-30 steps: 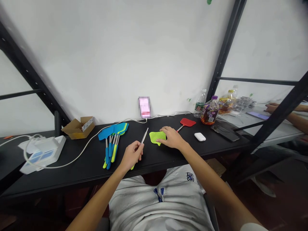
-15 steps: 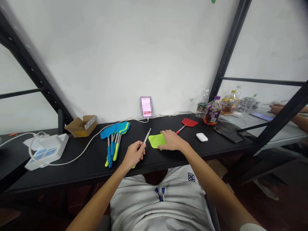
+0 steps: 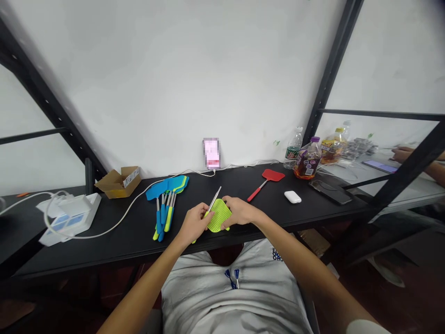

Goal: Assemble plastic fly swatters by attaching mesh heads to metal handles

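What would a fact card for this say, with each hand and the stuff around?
Left hand: holds a metal rod with a green handle
Right hand: holds a green swatter head
Table: black
Left side: blue and green swatters, cardboard box
Right side: red swatter, white case, dark phone, purple-capped bottle
By wall: lit phone

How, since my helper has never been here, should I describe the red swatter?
Find the black table against the wall. Just past the right hand, left of the white case, the swatter lies slanted. Its red sets it apart: the held mesh is green, the bunched swatters blue and green.
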A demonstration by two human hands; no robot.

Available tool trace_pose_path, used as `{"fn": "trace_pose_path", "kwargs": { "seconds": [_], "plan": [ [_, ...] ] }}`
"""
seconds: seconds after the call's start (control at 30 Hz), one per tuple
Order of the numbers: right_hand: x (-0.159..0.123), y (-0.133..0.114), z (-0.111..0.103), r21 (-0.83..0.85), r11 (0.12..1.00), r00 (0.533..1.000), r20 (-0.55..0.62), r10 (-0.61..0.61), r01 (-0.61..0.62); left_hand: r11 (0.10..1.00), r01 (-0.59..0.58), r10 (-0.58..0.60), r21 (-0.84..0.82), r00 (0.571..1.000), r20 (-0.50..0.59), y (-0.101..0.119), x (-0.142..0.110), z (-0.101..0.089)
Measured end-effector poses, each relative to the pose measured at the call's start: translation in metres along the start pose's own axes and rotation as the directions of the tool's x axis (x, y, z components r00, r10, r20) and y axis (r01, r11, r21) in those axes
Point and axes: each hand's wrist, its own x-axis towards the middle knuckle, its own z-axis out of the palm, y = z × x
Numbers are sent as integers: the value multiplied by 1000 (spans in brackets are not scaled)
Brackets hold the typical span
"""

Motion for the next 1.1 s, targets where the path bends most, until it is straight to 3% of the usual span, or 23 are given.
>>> {"fn": "trace_pose_path", "kwargs": {
  "seconds": [0.13, 0.27, 0.37, 0.47, 0.57, 0.7, 1.1],
  "plan": [
    [5, 8, 2, 186, 982, 996, -69, 58, -44, 1000, -2, 2, -14, 1000, -31, -4, 1, 0],
    [8, 18, -9, 447, 893, 970, -192, 148, -47, 1000, -18, 17, -21, 999, -42, -5, 1, -1],
    [9, 21, -18, 683, 731, 885, -336, 322, -6, 997, -69, 69, -19, 998, 1, -3, -2, -1],
    [10, 18, -22, 838, 500, 801, -447, 399, 218, 993, -116, 117, -21, 989, 85, 0, -5, -1],
    [12, 14, -18, 875, 375, 787, -455, 417, 307, 992, -122, 122, -10, 985, 120, 0, -6, -1],
    [15, 12, -8, 864, 391, 816, -459, 351, 318, 992, -124, 122, 6, 987, 103, 1, -6, -1],
    [15, 10, -2, 782, 498, 797, -546, 258, 374, 983, -174, 165, 57, 977, 138, 4, -7, -2]
  ]
}}
